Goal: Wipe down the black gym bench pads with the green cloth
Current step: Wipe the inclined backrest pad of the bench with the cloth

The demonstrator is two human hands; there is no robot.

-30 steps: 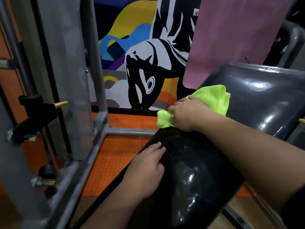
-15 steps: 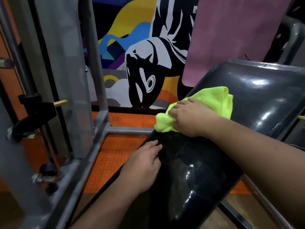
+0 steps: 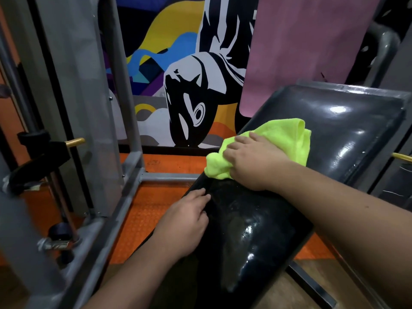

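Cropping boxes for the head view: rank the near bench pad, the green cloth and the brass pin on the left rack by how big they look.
1. Near bench pad, largest, though closeness to the camera inflates it.
2. Green cloth, partly under the right hand.
3. Brass pin, clearly smallest.

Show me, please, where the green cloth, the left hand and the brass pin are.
green cloth [image 3: 287, 136], head view, upper fold.
left hand [image 3: 186, 226], head view, back of the hand.
brass pin [image 3: 75, 142], head view, its shaft.
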